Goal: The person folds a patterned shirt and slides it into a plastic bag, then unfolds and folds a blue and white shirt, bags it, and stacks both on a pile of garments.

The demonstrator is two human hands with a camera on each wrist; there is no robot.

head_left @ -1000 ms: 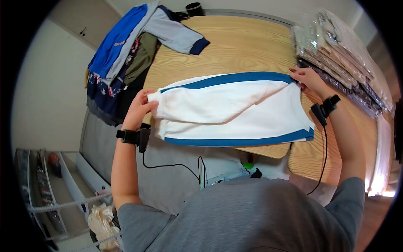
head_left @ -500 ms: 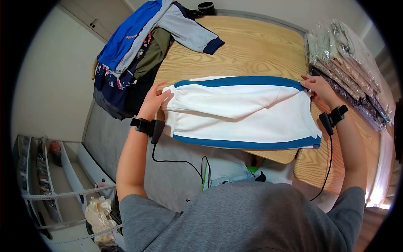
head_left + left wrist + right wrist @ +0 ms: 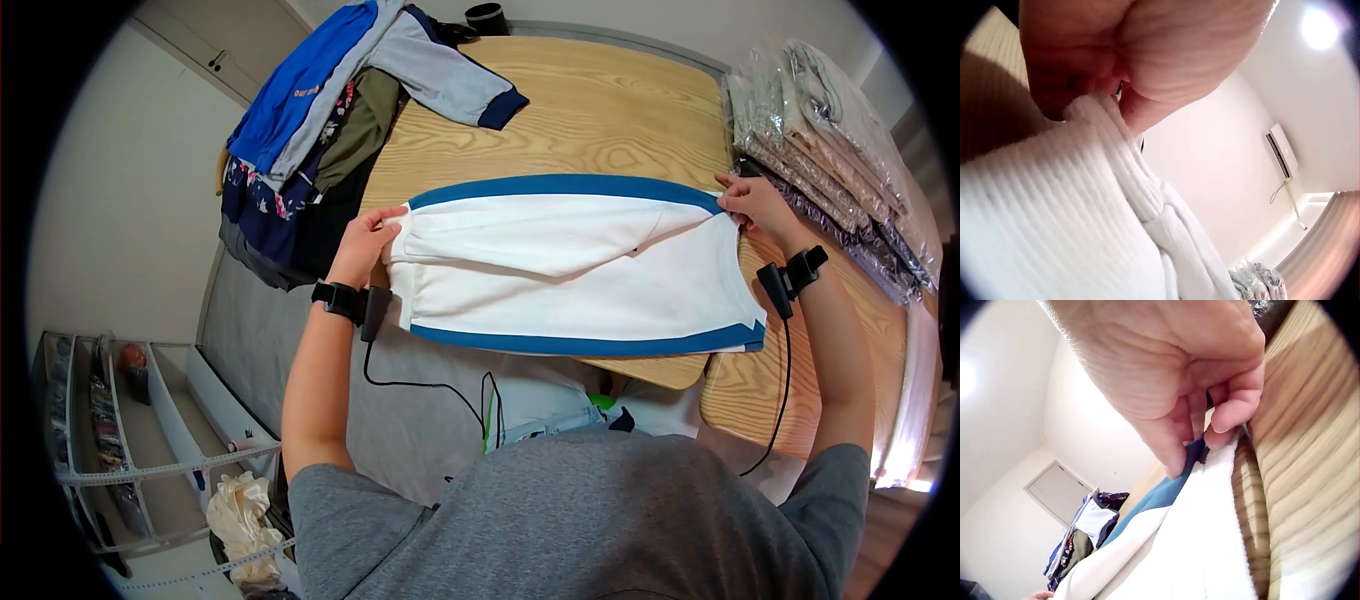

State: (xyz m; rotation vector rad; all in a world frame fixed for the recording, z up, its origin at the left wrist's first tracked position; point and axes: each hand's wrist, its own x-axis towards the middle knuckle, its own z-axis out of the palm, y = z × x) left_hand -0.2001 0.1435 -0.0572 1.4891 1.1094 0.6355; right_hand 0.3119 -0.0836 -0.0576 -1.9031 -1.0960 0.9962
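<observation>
My left hand (image 3: 362, 240) pinches the ribbed cuff end of the white trousers with blue side stripes (image 3: 570, 265), fingers curled round the fabric. My right hand (image 3: 752, 203) pinches the other end at its blue edge. The trousers lie folded across the middle of the frame on the wooden table (image 3: 590, 110). A pile of clothes (image 3: 310, 130) sits upper left, bagged garments (image 3: 820, 120) upper right.

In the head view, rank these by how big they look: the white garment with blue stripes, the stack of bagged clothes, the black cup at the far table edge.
1. White garment, largest.
2. Stack of bagged clothes, smaller, though partly cut off at the frame edge.
3. Black cup, smallest; it is farthest from the camera.
</observation>
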